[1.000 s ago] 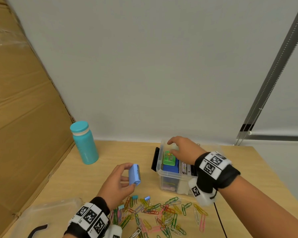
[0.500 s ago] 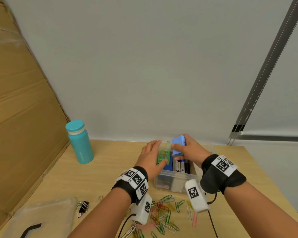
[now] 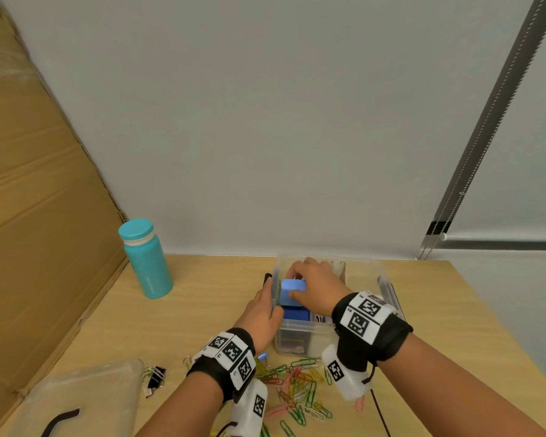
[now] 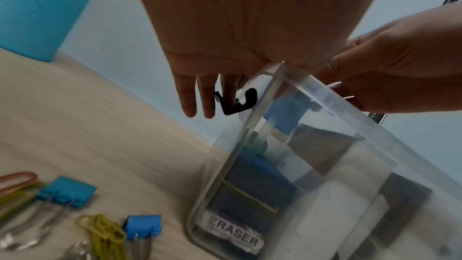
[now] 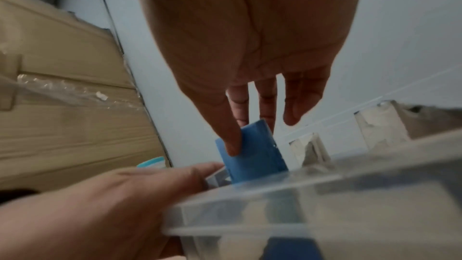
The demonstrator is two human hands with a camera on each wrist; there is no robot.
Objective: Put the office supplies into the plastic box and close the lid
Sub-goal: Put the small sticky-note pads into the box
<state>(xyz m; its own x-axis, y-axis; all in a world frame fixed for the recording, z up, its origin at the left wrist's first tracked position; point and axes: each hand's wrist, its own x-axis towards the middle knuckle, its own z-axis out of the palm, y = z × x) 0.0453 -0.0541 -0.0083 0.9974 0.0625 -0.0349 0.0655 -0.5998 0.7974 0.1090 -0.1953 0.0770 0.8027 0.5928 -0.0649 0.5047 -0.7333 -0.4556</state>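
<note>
The clear plastic box [image 3: 300, 329] is sitting near the back of the wooden table [image 3: 202, 313], already part filled with an eraser [image 4: 232, 238] and other supplies. It is looking light and stiff, with slick walls, so it is likely to skid unless braced. The left hand [image 3: 260, 313] is doing that bracing, its straight fingers lying flat along the box's left wall beside a black latch [image 4: 240, 102]. The right hand [image 3: 316, 285] is reaching over the open top, pinching a small blue plastic case [image 5: 252, 155] between thumb and fingers and lowering it in at the box's left side. The case is looking hard, smooth and light; a grip across its flat faces seems best, since the edges would slip.

The lid [image 3: 85, 402] is lying apart at the near left of the table, a black binder clip [image 3: 155, 376] just beside it. Coloured paper clips [image 3: 293, 386] and a blue binder clip [image 4: 67, 191] are lying scattered in front of the box; they are thin and springy, and are probably easiest scooped up in bunches.

A teal bottle [image 3: 145, 260] is standing upright at the left. Cardboard sheeting [image 3: 35, 216] is leaning along the left side, and a pale wall [image 3: 281, 121] is closing off the back.
</note>
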